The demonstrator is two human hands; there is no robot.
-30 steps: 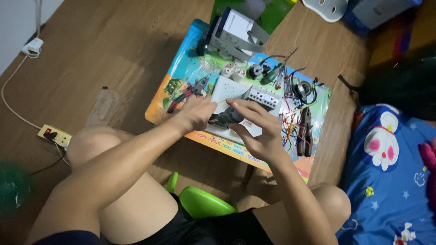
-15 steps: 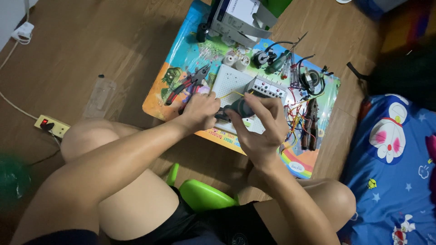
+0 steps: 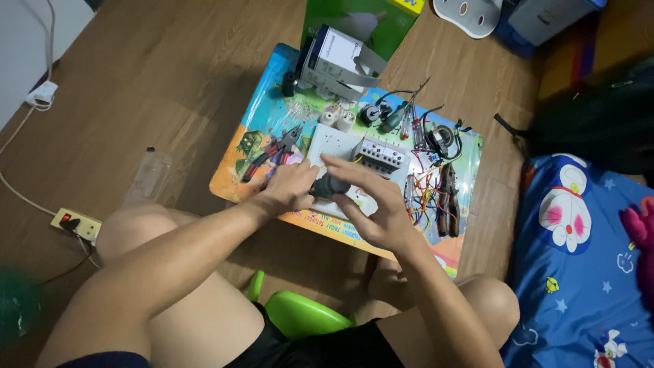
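Both your hands, left (image 3: 289, 187) and right (image 3: 381, 204), grip one dark cylinder (image 3: 330, 185); one red-handled pliers (image 3: 276, 151) lies just left, unchanged.

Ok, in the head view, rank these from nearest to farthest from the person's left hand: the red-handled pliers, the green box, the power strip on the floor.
From the left hand:
1. Red-handled pliers, on the colourful mat just beyond the hand.
2. Green box, past the mat's far edge, toward the top of the view.
3. Power strip, on the wooden floor at far left.
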